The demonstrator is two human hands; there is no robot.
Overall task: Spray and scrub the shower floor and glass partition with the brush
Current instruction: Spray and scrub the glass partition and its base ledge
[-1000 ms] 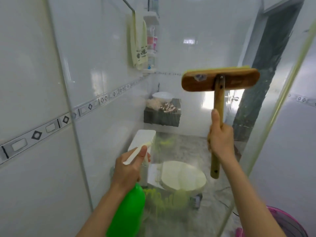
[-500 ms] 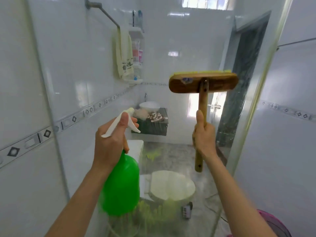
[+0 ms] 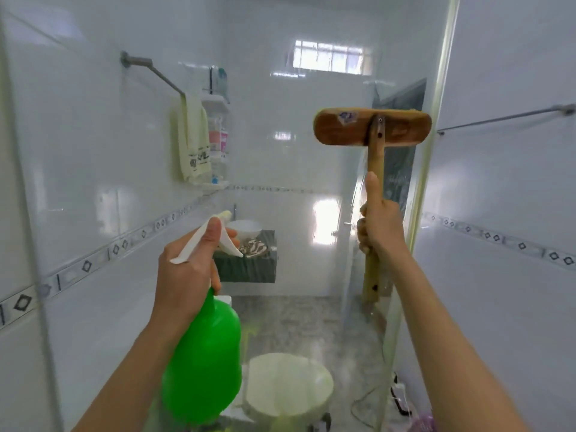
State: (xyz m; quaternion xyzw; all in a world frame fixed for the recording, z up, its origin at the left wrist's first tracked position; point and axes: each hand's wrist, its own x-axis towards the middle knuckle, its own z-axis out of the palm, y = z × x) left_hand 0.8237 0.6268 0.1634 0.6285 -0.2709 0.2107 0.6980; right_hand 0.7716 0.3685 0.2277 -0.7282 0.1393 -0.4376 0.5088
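A glass partition (image 3: 311,188) stands right in front of me, its pale green edge running down the right side. My left hand (image 3: 184,272) grips the white trigger head of a green spray bottle (image 3: 205,363), nozzle aimed at the glass. My right hand (image 3: 378,227) grips the wooden handle of a scrub brush (image 3: 372,130), thumb straight up along the handle. The brush's wide wooden head is raised at upper right, near the glass edge, bristles facing away from me.
Through the glass I see a toilet (image 3: 290,385) below, a dark sink counter (image 3: 249,266), a towel (image 3: 191,145) on a wall bar and a corner shelf of bottles. White tiled walls close in left and right. A rail (image 3: 505,118) crosses the right wall.
My view has tilted upward. The left hand has lifted the spray bottle higher toward the glass. The right hand has kept the brush raised at about the same height.
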